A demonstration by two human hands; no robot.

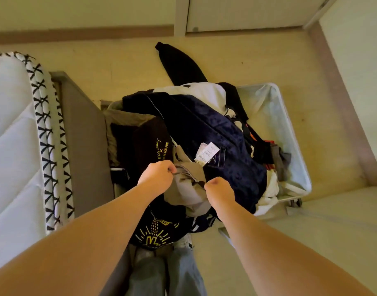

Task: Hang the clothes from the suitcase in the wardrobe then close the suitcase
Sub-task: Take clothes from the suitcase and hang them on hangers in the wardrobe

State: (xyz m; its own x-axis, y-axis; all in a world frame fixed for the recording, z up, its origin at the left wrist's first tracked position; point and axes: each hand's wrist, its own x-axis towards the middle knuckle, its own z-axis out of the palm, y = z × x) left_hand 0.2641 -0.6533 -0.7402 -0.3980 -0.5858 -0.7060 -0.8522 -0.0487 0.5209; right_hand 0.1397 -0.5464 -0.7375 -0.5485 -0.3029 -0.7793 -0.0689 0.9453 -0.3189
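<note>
Both forearms are filling the bottom of the frame, pointing up toward the pile, with the person's jeans (183, 272) showing between them. At mid-frame the left hand (156, 173) is pinching the folded edge of a beige garment (190, 170) between curled fingers and thumb. The right hand (218, 190), balled up just beside it, is gripping the same cloth at its other end. That garment is lying at the near side of a heap that is overflowing the open suitcase (290, 116), whose pale lining is showing at centre right on the floor. A navy piece (226, 142) with paper tags is draping over the beige one's far edge, and a black tee (149, 144) with yellow print is sitting to its left. A black sleeve (181, 63) is trailing onto the floor toward the top, and a bed (10, 124) is running along the left edge. Pale doors (247, 13) are standing at the upper right; whether they are the wardrobe I cannot tell. To my eye the person is picking one item out of the case, with most of the job ahead, since the case is heaped full. Next, the beige piece needs lifting clear of the navy one without dragging it along, then shaking out and carrying to a rail. No hanger is in sight.
</note>
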